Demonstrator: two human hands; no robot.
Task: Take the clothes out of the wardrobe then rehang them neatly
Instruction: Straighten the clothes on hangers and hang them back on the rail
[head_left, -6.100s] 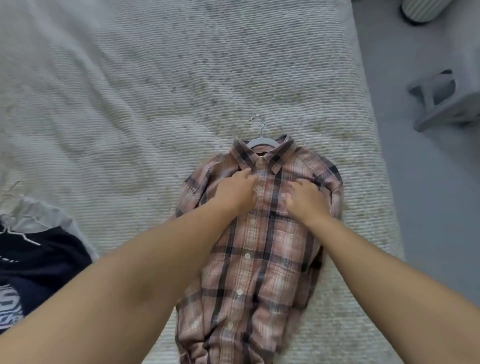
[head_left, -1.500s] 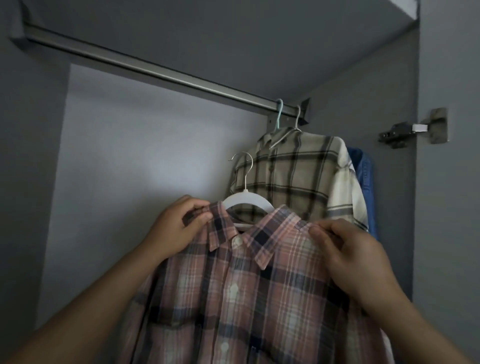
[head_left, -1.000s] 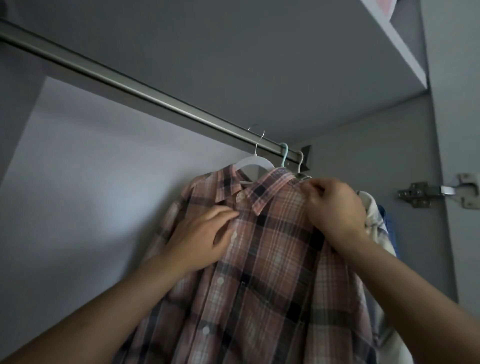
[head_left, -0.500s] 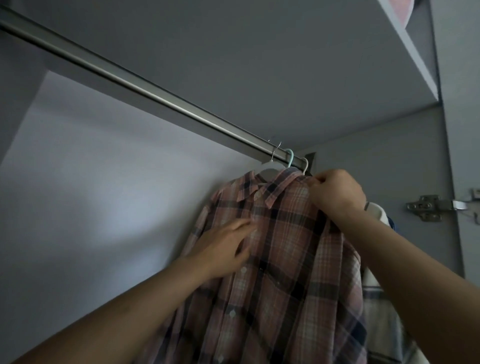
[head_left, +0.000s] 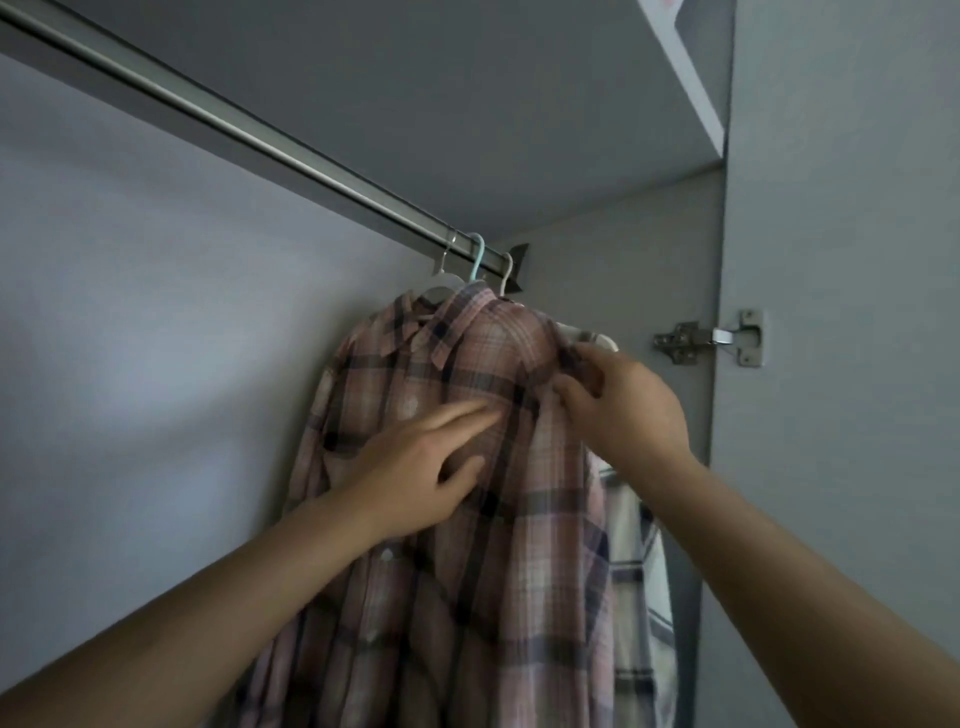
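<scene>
Item: pink shirt (head_left: 467, 519), plaid, buttoned. Hung on a white hanger (head_left: 441, 283) whose hook sat over the rail (head_left: 249, 135), at about 12 o'clock from the hands. Front faced the camera; collar lay open at the top.

Item: rail. Metal, ran from 10 o'clock down toward 3 o'clock, ending at a bracket (head_left: 519, 270) on the side wall. Three hooks crowded its far end: the white one, a teal hook (head_left: 477, 257), a second white hook (head_left: 505, 273). Packed close, probably to keep the finished garments to one side.

Item: left hand (head_left: 421, 467). Fingers straight and spread, laid flat on the chest of the shirt, gripping nothing. Judged to be steadying the cloth, or smoothing it, so the shirt would not swing.

Item: right hand (head_left: 618, 410). At 2 o'clock from the left hand, fingers curled, pinching the shoulder seam. Judged to be pulling the shoulder square on the hanger end.

Item: pale shirt (head_left: 634, 597), checked, behind the pink one at 4 o'clock, mostly covered. Which hook carried it could not be told.

Item: hinge (head_left: 711, 338), metal, on the door edge at 3 o'clock.

Item: shelf (head_left: 685, 78), white edge, at 1 o'clock above.

Status: shirt back in the wardrobe; only neatening appeared to be left.
</scene>
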